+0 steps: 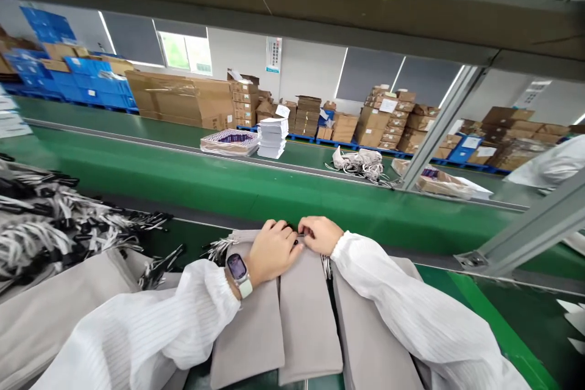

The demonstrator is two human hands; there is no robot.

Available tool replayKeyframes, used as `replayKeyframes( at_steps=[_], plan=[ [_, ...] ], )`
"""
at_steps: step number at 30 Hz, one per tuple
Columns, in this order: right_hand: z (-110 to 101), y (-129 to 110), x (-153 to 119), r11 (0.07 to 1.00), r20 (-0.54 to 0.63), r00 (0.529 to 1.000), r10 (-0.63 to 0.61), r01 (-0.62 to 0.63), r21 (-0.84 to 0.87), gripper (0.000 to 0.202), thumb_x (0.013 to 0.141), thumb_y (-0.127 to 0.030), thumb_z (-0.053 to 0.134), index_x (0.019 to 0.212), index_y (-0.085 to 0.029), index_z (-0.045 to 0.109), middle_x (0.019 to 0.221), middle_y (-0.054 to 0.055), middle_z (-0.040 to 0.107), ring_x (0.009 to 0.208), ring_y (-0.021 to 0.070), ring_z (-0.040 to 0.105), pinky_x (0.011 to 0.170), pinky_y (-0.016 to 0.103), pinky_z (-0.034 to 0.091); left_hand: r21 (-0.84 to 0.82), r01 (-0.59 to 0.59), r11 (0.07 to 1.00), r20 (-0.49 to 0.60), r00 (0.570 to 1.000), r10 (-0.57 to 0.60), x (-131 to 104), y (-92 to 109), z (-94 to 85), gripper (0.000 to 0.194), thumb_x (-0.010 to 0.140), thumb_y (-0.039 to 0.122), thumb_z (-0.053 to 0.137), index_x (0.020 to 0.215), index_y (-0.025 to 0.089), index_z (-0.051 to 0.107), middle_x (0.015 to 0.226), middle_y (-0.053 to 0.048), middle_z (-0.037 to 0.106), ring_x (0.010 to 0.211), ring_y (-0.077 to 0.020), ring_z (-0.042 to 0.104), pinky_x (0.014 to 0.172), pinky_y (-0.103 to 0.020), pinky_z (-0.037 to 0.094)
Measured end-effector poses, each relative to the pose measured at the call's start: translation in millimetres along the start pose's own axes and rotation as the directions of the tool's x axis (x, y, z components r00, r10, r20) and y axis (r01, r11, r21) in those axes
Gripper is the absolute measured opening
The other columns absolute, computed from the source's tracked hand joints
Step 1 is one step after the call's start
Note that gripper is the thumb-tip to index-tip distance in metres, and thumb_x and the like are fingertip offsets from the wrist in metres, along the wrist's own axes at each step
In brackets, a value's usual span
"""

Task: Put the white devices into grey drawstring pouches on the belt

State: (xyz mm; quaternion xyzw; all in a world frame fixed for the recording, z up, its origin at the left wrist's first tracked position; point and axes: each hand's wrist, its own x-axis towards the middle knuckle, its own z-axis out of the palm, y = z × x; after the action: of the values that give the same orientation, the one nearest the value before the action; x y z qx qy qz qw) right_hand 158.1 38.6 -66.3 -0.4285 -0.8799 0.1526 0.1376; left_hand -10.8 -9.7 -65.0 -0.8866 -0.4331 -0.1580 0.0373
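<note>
Several long grey fabric drawstring pouches lie side by side in front of me. The middle pouch (311,311) has its top end under both hands. My left hand (273,251), with a watch (237,268) on its wrist, curls its fingers over that top edge. Close beside it, my right hand (322,234) is closed in a pinch at the same edge; what lies between its fingertips is partly hidden. Another pouch (249,329) extends below my left wrist. A third pouch (370,323) runs under my right sleeve. White cord ends (219,248) stick out at the pouch tops.
On the left is a heap of pouches with white cords and black ends (50,225). A green conveyor belt (219,186) crosses ahead. Beyond it are a paper stack (273,137), a tray of goods (229,141) and bunched pouches (359,163). A metal post (441,128) rises at right.
</note>
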Motion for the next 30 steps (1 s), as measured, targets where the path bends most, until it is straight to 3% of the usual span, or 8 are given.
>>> replayKeyframes(
  at_steps=[4,7,12,15,18,22,25,30],
  plan=[
    [-25,-1,-6,0.995,-0.266,0.959,0.095,-0.082,0.059,0.017,0.073,-0.016,0.038,0.082,-0.015,0.052,0.076,0.002,0.053,0.068,0.0089,0.046,0.066,0.020,0.036,-0.012,-0.046,0.999,0.018,0.999,0.046,-1,2,1.7,0.038,0.082,0.042,0.036,0.087,0.011,0.056,0.084,-0.009,0.054,0.090,-0.0202,0.044,0.083,-0.038,0.026],
    [-32,-13,-30,0.992,-0.257,0.964,0.071,-0.095,-0.082,0.019,0.079,-0.026,0.037,0.086,-0.016,0.052,0.080,0.003,0.053,0.075,0.0115,0.047,0.071,0.023,0.035,-0.017,-0.060,0.998,0.024,0.998,0.060,-2,-2,0.4,0.034,0.083,0.041,0.037,0.086,0.012,0.055,0.084,-0.008,0.054,0.087,-0.0197,0.044,0.081,-0.037,0.027],
    [-1,-22,-66,0.871,-0.082,0.989,0.123,-0.148,-0.468,0.030,0.082,-0.039,0.032,0.086,-0.019,0.054,0.078,0.004,0.054,0.077,0.0180,0.050,0.066,0.029,0.032,-0.034,-0.127,0.991,0.037,0.991,0.128,-8,-4,0.1,0.030,0.079,0.042,0.045,0.086,0.014,0.053,0.085,-0.005,0.056,0.089,-0.0206,0.044,0.078,-0.037,0.027],
    [16,-11,-57,0.808,-0.167,0.958,0.234,-0.287,-0.514,0.033,0.084,-0.039,0.027,0.079,-0.018,0.052,0.072,0.004,0.055,0.071,0.0176,0.053,0.056,0.028,0.029,-0.026,-0.151,0.988,0.041,0.988,0.152,-11,-1,4.9,0.037,0.079,0.048,0.041,0.086,0.014,0.053,0.087,-0.004,0.056,0.087,-0.0210,0.045,0.076,-0.037,0.028],
    [24,-5,-42,0.783,-0.265,0.953,0.147,-0.276,-0.558,0.034,0.084,-0.040,0.030,0.073,-0.018,0.053,0.066,0.003,0.054,0.067,0.0173,0.052,0.055,0.028,0.026,-0.016,-0.114,0.993,0.084,0.990,0.115,-10,-2,0.2,0.039,0.079,0.048,0.039,0.087,0.013,0.053,0.089,-0.005,0.056,0.087,-0.0192,0.046,0.079,-0.035,0.029],
    [24,-5,-46,0.761,-0.388,0.916,-0.098,-0.182,-0.623,0.031,0.084,-0.037,0.036,0.071,-0.018,0.057,0.061,0.003,0.050,0.063,0.0151,0.047,0.060,0.027,0.027,-0.001,-0.065,0.998,0.072,0.995,0.065,-33,-23,-54.9,0.030,0.084,0.037,0.037,0.101,0.016,0.051,0.099,-0.005,0.051,0.096,-0.0161,0.044,0.084,-0.030,0.030],
    [22,-5,-52,0.752,-0.393,0.905,-0.164,-0.143,-0.643,0.029,0.083,-0.036,0.038,0.073,-0.017,0.058,0.060,0.003,0.050,0.063,0.0143,0.045,0.060,0.026,0.026,0.155,0.142,0.978,0.124,0.979,-0.161,-87,-54,-114.0,0.027,0.084,0.029,0.035,0.099,0.014,0.051,0.095,-0.007,0.050,0.093,-0.0174,0.045,0.081,-0.030,0.033],
    [23,-1,-51,0.766,-0.377,0.919,-0.117,-0.158,-0.623,0.032,0.084,-0.037,0.036,0.073,-0.017,0.058,0.063,0.003,0.052,0.064,0.0141,0.046,0.059,0.026,0.025,0.366,0.454,0.812,0.301,0.768,-0.565,-193,-86,-157.0,0.074,0.071,0.042,0.050,0.133,0.014,0.020,0.108,-0.013,0.042,0.088,-0.0230,0.047,0.075,-0.033,0.037]
  ],
)
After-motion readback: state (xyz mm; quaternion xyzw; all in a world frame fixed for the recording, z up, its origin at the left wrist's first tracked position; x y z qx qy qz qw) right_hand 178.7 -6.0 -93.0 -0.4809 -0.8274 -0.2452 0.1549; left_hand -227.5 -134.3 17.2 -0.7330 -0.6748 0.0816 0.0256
